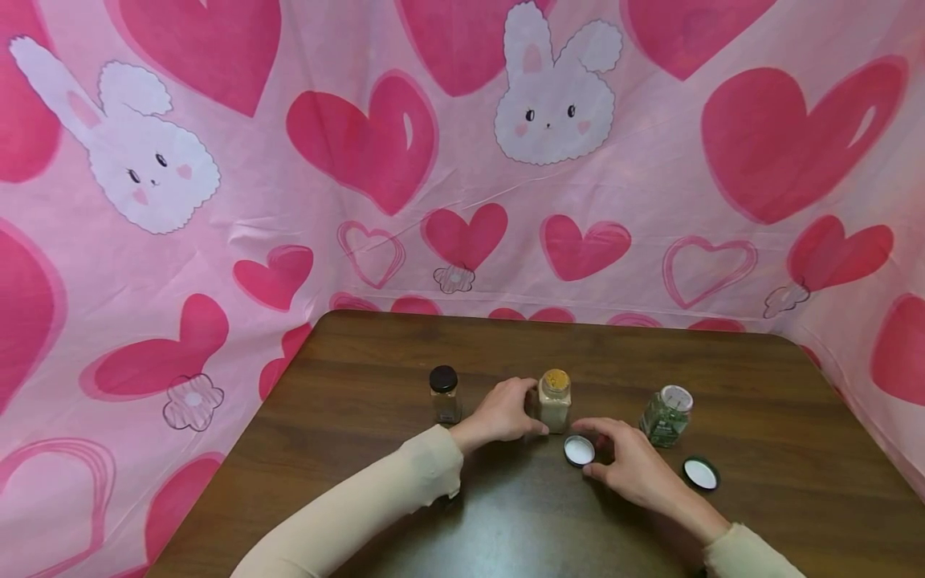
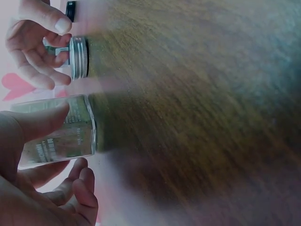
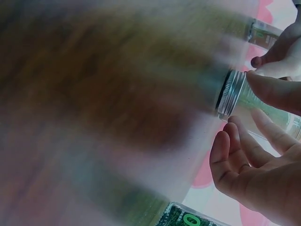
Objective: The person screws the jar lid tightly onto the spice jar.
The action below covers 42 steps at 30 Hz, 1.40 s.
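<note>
Cream sleeves [image 1: 361, 506], two of them, cover the forearms nearest the camera. Two upturned, white-lined lids lie on the tabletop [image 1: 491, 522]: one right-hand lid [image 1: 701, 474] and one left-hand lid [image 1: 580, 451], the latter between the spread thumb and fingers of the right hand [image 1: 632, 461]. The left hand [image 1: 502, 409] curves beside the yellow-topped jar [image 1: 555, 411], its thumb across the front; whether it grips cannot be told. Three jars stand in a row, this one between a black-capped jar [image 1: 445, 397] and a green-filled jar [image 1: 665, 419]. Behind hangs pink cloth [image 1: 462, 177] with two rabbit heads.

green o or 0 [image 3: 192, 220] on jar [image 3: 173, 215]
</note>
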### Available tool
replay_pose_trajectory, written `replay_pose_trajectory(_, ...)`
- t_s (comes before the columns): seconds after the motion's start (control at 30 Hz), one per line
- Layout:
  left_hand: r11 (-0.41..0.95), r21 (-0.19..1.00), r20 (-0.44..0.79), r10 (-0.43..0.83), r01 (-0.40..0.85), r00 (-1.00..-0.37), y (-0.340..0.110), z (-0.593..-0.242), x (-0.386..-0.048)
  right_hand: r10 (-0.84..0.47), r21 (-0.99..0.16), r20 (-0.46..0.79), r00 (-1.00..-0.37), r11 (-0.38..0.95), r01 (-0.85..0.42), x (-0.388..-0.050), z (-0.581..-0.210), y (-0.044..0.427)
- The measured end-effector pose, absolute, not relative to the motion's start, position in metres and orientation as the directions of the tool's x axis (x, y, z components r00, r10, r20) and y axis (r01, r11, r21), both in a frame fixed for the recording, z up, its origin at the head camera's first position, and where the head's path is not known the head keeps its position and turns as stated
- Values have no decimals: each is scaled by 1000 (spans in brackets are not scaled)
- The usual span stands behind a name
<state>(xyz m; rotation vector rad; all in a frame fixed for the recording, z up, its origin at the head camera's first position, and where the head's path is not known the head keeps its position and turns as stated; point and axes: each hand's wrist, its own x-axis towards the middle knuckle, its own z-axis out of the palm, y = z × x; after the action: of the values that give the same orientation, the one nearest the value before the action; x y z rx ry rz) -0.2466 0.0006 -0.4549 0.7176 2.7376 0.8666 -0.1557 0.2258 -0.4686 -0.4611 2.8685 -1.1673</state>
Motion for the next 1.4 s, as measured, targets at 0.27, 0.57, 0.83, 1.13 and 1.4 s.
replay_pose_trajectory(0.27,712,586,-26,493,386,-870,0,-458,-248,-292,-683,110,-950,672,-286,-156,-470,226)
replay_pose_trajectory(0.57,712,584,-25,496,390,-868,-2,-460,-248,-317,-671,121,-941,672,-312,-158,-470,226)
replay_pose_trajectory(0.83,709,582,-22,502,397,-864,-4,-460,-248,-352,-654,124,-928,674,-343,-160,-471,227)
replay_pose_trajectory(1.13,691,602,-15,510,400,-860,-4,-461,-248,-376,-645,133,-917,670,-368,-162,-472,226)
replay_pose_trajectory(1.4,695,598,-16,510,400,-860,-3,-462,-248,-393,-630,136,-909,674,-386,-164,-475,225)
